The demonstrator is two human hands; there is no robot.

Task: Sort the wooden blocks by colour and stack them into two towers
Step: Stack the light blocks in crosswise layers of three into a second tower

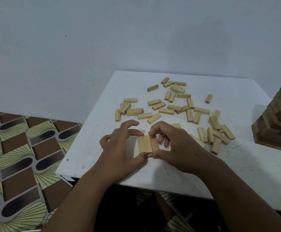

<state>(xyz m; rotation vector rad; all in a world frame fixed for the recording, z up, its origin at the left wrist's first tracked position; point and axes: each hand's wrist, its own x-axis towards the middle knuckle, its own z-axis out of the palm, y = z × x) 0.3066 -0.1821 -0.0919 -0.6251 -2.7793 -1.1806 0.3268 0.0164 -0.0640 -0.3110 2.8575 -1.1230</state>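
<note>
A white bench [89, 158] stands by a plain wall. Both hands, left [119, 148] and right [174, 148], pinch three light blocks [147, 145] side by side. Many light blocks [169, 104] lie loose behind. One tower [276, 128] looks done; the second has only begun.

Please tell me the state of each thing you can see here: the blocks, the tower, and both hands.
Row of three light blocks: flat on the table, side by side, squeezed together.
Loose light blocks: scattered flat, unstacked.
Dark block tower: standing at the right edge, many layers high.
Left hand: fingers pinch the row.
Right hand: fingers pinch the row.
White table: speckled.
</note>
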